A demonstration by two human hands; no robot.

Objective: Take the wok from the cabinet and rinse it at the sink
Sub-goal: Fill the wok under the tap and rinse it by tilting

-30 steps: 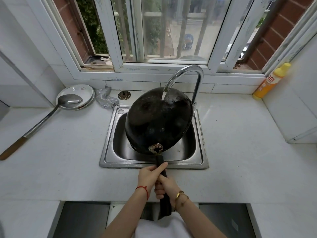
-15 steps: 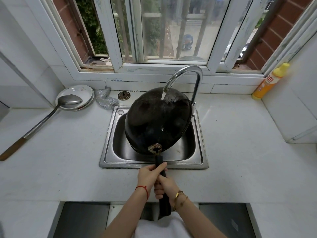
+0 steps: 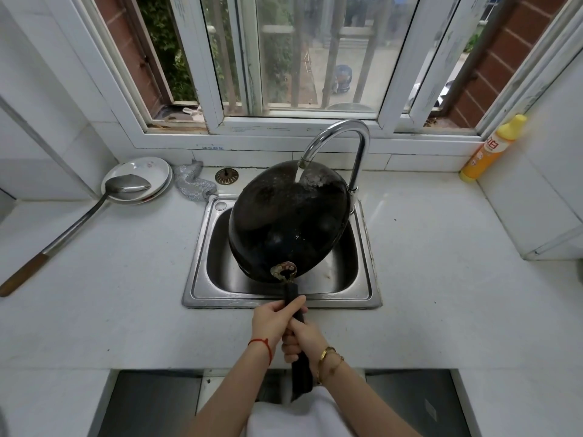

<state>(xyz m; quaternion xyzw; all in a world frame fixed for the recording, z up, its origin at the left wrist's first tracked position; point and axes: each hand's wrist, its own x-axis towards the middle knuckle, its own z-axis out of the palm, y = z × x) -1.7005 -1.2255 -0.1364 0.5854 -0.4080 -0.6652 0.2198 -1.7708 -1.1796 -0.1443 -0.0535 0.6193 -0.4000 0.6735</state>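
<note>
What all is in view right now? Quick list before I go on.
wok: 1, black, tilted bottom-up over the sink, under running water
wok handle: 1, black, points toward the person
sink: 1, steel, set in the counter
faucet: 1, chrome, water running onto the wok
ladle: 1, steel with wooden end, bowl on the plates
plates: stacked, white, counter left; count unclear
cloth: 1, grey, left of the sink
sink strainer: 1, metal, behind the sink
bottle: 1, yellow-orange, right corner
left hand: grips the handle nearer the wok
right hand: grips the handle behind it
</note>
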